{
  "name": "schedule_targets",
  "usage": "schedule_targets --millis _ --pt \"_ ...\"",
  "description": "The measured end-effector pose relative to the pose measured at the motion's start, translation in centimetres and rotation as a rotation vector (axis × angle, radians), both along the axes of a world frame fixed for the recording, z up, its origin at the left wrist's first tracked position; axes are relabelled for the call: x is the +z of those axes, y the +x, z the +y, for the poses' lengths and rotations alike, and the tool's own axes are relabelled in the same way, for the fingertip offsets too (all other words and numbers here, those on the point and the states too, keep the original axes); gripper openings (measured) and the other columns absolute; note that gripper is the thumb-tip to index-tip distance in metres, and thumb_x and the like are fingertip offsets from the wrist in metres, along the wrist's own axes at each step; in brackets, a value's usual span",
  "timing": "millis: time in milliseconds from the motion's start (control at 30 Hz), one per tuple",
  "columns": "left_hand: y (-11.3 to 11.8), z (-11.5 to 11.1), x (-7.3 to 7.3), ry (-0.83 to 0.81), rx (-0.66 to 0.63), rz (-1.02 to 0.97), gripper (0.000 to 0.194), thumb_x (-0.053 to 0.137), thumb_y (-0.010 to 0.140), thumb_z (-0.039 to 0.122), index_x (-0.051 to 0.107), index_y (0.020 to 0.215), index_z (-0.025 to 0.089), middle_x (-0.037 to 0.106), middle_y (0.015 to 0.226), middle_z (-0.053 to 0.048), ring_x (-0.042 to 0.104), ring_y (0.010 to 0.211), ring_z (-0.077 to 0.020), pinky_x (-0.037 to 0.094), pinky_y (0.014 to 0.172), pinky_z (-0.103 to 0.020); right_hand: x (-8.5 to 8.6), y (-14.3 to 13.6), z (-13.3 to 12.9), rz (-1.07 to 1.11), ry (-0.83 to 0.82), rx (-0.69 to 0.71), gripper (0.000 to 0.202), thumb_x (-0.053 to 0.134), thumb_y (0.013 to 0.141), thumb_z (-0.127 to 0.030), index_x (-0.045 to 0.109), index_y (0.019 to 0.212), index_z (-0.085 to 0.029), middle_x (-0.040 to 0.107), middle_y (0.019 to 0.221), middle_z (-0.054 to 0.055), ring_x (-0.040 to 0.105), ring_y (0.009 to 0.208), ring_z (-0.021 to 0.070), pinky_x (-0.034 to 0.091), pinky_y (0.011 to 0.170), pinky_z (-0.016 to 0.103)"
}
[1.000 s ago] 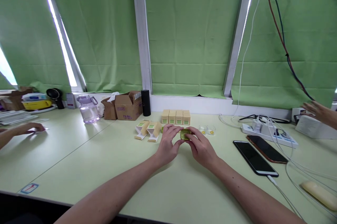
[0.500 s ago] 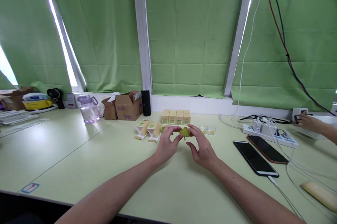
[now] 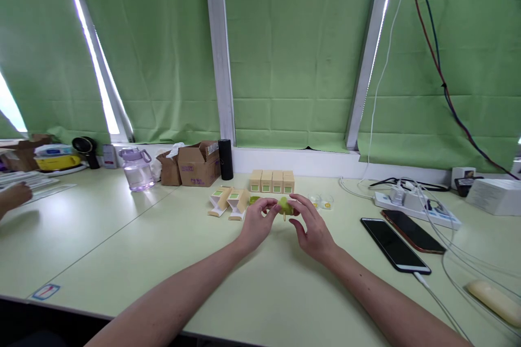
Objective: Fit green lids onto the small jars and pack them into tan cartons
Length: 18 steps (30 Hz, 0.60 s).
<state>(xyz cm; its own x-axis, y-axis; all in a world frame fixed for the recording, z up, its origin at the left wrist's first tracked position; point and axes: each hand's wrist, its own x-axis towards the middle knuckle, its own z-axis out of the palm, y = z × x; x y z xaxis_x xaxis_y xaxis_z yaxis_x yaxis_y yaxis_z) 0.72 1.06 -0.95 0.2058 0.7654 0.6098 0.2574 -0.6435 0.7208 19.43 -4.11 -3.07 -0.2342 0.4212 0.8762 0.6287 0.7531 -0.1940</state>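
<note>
A small green piece (image 3: 285,206) with a short pale peg pointing down is held up over the table. My left hand (image 3: 259,223) pinches its left side between thumb and fingers. On the other side, my right hand (image 3: 314,230) curls its fingertips against the piece, its thumb lower by the peg. Another green thing (image 3: 254,200) lies just behind my left hand, partly hidden. Two opened small cartons (image 3: 237,201) lie to the left. Several small closed boxes (image 3: 272,181) stand in a row behind. Clear round cups (image 3: 326,202) with yellow centres sit behind my right hand.
Two phones (image 3: 394,244), a power strip (image 3: 419,210) and loose white cables lie at right, with a white box (image 3: 494,196) beyond. A cardboard box (image 3: 198,165), black cylinder (image 3: 225,159) and purple-lidded jug (image 3: 137,169) stand back left. Another person's hand (image 3: 15,199) reaches in at the left edge.
The green piece has tilted slightly between my fingers and its peg shows more clearly. The other person's hand has left the right side; a hand now shows at the left edge.
</note>
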Motion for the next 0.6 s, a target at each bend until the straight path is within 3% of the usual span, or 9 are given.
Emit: schedule_targets --millis 333,600 --pt "0.17 -0.92 0.79 -0.139 -0.137 -0.039 0.034 0.061 0.094 0.048 0.073 0.084 0.017 0.077 0.079 -0.005 0.072 0.072 -0.0187 0.056 0.068 -0.028 0.17 0.05 0.06 -0.009 0.018 -0.034 0.053 0.051 0.097 -0.012 0.046 0.147 -0.029 0.060 0.140 0.013 0.060 0.128 0.0292 0.062 0.086 0.044" --pt "0.10 -0.71 0.67 -0.113 -0.111 -0.001 0.044 0.054 0.098 0.049 0.068 0.072 0.017 0.073 0.073 -0.004 0.067 0.068 -0.0170 0.050 0.065 -0.027 0.18 -0.07 -0.03 0.033 -0.050 -0.003 0.055 0.053 0.097 -0.016 0.045 0.150 -0.032 0.065 0.137 0.010 0.062 0.120 0.0293 0.059 0.089 0.050"
